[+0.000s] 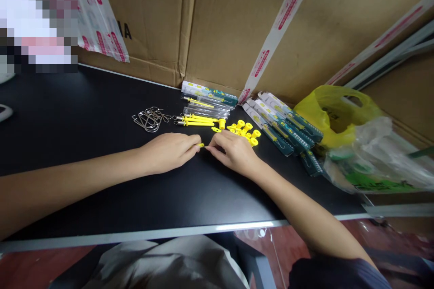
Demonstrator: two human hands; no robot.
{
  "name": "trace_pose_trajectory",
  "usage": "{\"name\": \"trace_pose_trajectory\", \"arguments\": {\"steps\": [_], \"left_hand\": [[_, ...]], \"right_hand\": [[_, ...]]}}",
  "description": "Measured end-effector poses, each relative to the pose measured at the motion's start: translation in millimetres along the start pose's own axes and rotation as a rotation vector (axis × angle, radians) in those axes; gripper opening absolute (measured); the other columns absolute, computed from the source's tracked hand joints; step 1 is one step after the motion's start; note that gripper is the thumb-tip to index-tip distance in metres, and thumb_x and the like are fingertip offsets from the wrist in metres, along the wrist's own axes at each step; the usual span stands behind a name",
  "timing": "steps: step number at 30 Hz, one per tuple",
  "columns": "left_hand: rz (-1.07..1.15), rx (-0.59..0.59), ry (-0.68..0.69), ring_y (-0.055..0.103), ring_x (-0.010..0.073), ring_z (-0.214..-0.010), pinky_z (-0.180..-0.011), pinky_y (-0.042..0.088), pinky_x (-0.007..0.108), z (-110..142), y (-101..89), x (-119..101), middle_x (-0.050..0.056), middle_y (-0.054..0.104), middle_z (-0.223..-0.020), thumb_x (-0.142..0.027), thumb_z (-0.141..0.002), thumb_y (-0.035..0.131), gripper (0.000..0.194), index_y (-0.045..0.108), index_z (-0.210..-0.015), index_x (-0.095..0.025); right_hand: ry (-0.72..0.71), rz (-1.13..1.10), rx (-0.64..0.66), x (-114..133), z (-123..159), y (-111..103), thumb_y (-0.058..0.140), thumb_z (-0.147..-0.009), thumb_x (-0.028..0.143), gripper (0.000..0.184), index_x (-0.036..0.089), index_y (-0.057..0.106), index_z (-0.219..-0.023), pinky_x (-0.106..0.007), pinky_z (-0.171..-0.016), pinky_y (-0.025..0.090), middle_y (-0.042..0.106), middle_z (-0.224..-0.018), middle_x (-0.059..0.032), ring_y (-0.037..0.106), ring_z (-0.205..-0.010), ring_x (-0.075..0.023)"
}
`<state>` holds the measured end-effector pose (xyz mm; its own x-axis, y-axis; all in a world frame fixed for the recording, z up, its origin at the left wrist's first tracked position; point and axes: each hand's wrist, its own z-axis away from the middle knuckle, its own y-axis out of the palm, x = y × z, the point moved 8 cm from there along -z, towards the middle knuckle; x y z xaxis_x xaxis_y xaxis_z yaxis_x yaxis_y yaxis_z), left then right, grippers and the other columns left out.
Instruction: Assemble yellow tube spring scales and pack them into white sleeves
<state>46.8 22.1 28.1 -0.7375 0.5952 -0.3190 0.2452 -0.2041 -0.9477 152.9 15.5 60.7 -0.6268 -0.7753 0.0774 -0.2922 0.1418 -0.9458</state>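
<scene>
My left hand (174,151) pinches a small yellow plastic piece (201,145) between thumb and fingers. Just to its right, my right hand (233,151) is closed in a pinch, its fingertips a short gap from the yellow piece; what they grip is too small to make out. Beyond my right hand lies a pile of yellow plastic caps (249,133). Yellow rods with metal springs (196,120) are laid out behind the hands, with clear plastic tubes (208,110) behind them. A heap of bent metal hooks (151,118) rests past my left hand.
Several printed slim boxes (278,122) lie at the right, and another slim box (206,91) lies along the back. A yellow plastic bag (332,113) and a clear plastic bag (376,158) sit at the far right. Large taped cardboard boxes (230,22) wall off the black table (169,203).
</scene>
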Motion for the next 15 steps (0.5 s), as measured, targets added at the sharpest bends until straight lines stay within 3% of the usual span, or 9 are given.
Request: {"name": "trace_pose_trajectory", "arguments": {"steps": [15], "left_hand": [[0.024,0.025,-0.036,0.066,0.0258,-0.081,-0.067,0.040,0.033,1.8,3.9,-0.3,0.007,0.066,-0.086,-0.032,-0.099,0.027,0.023,0.046,-0.102,-0.020]], "right_hand": [[0.182,0.032,-0.083,-2.3,3.0,-1.6,0.057,-0.091,0.026,0.019,0.018,0.054,-0.074,-0.023,-0.055,0.031,0.059,-0.068,-0.0015,0.052,-0.062,-0.0131]]}}
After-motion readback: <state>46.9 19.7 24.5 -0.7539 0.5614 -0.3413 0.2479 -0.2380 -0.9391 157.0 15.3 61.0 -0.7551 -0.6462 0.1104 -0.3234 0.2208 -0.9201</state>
